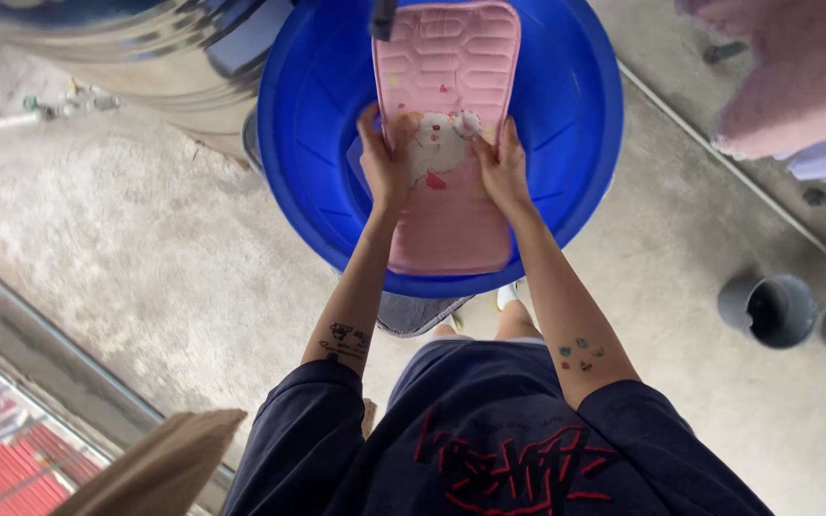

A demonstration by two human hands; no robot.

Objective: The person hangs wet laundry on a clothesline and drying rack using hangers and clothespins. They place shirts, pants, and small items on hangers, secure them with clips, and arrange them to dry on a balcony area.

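A long pink padded mat (448, 67) with a cartoon print lies across a big blue plastic tub (313, 115). My left hand (384, 162) grips the mat's left edge near its middle. My right hand (502, 164) grips the right edge at the same height. Both thumbs press on the printed patch between them. The near end of the mat hangs over the tub's front rim.
A shiny steel tank (145, 48) stands at the back left on the concrete floor (136, 277). A grey pipe stub (776, 311) sticks up at the right. Pink and white cloth (795, 76) hangs at the top right. A metal rail (40, 363) runs at the lower left.
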